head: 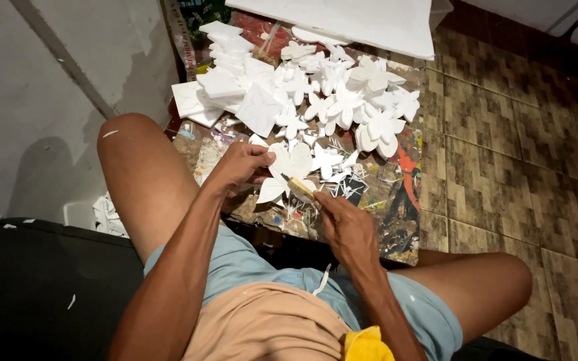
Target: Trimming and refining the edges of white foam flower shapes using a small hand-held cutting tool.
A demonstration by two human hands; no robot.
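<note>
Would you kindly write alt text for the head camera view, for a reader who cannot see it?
A seated person's left hand holds a white foam flower cutout while the right hand works it with a small yellowish-handled tool, above a paint-stained board piled with white foam flowers.

One head-worn view looks steeply down, close over the lap.

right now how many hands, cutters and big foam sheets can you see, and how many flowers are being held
hands: 2, left hand and right hand
cutter with a tan handle: 1
held white foam flower: 1
large white foam sheet: 1
total: 5
</note>
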